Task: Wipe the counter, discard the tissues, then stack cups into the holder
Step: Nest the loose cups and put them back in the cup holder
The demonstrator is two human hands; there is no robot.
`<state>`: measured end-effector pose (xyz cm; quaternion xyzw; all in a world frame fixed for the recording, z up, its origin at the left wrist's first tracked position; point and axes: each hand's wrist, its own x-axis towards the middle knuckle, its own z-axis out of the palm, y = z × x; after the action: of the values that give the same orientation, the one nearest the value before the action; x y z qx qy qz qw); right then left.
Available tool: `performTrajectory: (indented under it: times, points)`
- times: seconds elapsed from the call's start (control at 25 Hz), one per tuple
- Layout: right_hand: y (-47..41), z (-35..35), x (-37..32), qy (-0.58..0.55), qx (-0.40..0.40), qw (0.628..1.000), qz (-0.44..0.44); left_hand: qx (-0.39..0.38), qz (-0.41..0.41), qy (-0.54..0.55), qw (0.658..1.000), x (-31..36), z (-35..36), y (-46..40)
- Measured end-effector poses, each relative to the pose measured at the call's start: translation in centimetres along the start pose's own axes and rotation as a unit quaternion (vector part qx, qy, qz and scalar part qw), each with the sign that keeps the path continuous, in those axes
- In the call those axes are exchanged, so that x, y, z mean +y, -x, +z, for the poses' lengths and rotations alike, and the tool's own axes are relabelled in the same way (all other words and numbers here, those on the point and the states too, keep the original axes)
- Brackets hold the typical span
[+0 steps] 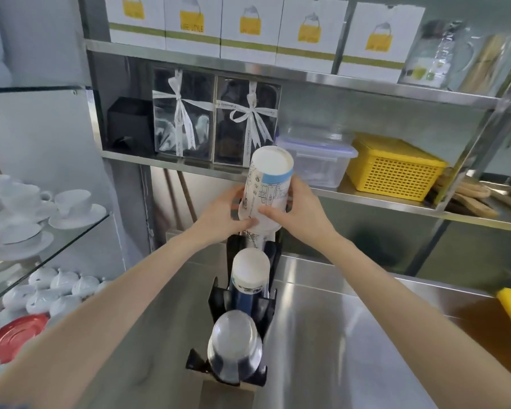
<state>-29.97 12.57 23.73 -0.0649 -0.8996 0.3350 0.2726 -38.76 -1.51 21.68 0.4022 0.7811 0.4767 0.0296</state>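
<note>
inverted paper cup stack [266,190] is gripped by both hands, left [219,215] and right [303,214], seemingly over black holder [273,261] on worktop [351,335].

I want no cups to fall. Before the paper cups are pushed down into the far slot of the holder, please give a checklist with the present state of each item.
1. Both hands grip the stack: left hand and right hand clasp the paper cup stack. Ok.
2. Stack points at the far slot of the black holder: its lower end sits there. Ok.
3. Stack straight: it leans. Not ok.
4. Far slot free inside: hidden. Cannot tell.
5. Neighbouring middle cup stack stays clear: close but apart. Ok.
</note>
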Motion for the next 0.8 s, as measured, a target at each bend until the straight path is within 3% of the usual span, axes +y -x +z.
performTrajectory:
  times: [0.52, 0.68, 0.8]
  points:
    - [0.6, 3.5, 4.1, -0.002, -0.11, 0.991, 0.071, -0.055, -0.033, -0.081, 0.995, -3.7, 1.2, -0.6]
    - [2.1, 2.3, 3.9, 0.095, -0.012, 0.995, -0.038, -0.021, 0.05, -0.139, 0.989, -2.5, 0.4, 0.2]
    - [2.9, 2.4, 3.9, 0.177, -0.023, 0.981, -0.082, -0.018, 0.089, -0.25, 0.964, -2.1, 0.6, 0.7]
